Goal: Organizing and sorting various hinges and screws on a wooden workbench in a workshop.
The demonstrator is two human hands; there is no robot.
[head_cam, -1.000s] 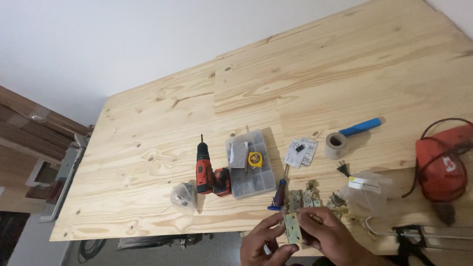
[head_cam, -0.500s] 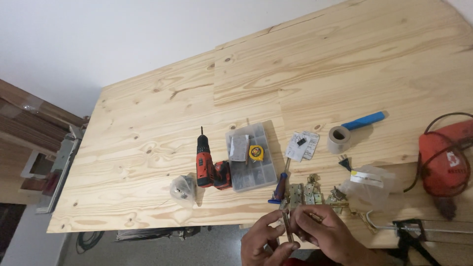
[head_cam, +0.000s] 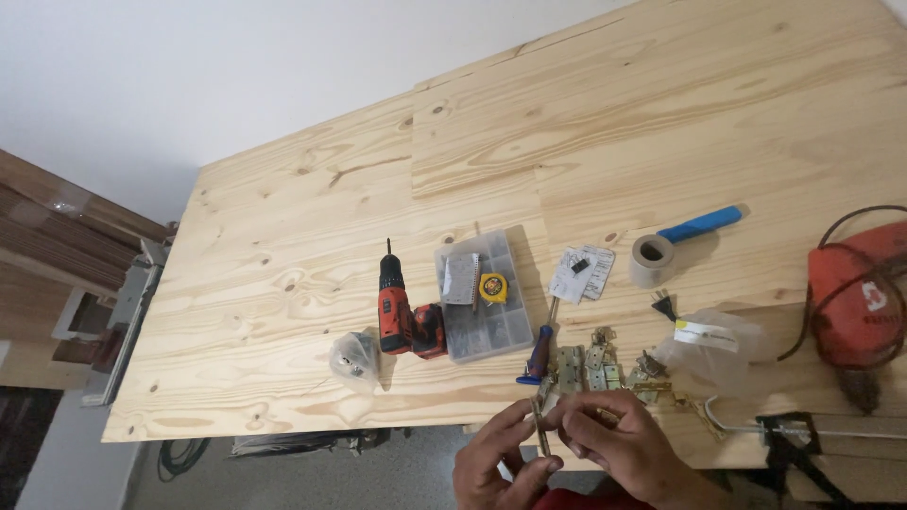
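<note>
Hinge: a small brass-coloured hinge (head_cam: 539, 427) is held up on its edge between both hands, just past the near edge of the tabletop (head_cam: 661, 123).
Left hand: the left hand (head_cam: 496, 463) pinches the hinge with thumb and fingers closed on its left side.
Right hand: the right hand (head_cam: 614, 439) grips the same hinge from the right, fingers curled around it, touching the left hand's fingertips.
More hinges: a little pile of brass hinges (head_cam: 588, 366) lies flat on the tabletop just beyond the hands.
Screwdriver: a screwdriver with a blue and red handle (head_cam: 539, 351) lies just left of that pile, its tip pointing away from the person.
Parts box: a clear plastic box with small compartments (head_cam: 484, 312) sits left of the screwdriver, with a yellow tape measure (head_cam: 492, 287) on top of it.
Drill: a red and black cordless drill (head_cam: 397, 307) lies left of the box, touching it or nearly so.
Small bag: a clear bag of small metal bits (head_cam: 355, 357) lies left of the drill.
Tape roll: a grey roll of tape (head_cam: 652, 261) stands farther back, beside a tool with a blue handle (head_cam: 701, 224).
Big bag: a crumpled clear plastic bag (head_cam: 713, 345) lies right of the hinge pile.
Red power tool: a red corded tool (head_cam: 860, 297) sits near the right edge, wrapped in its dark cord.
</note>
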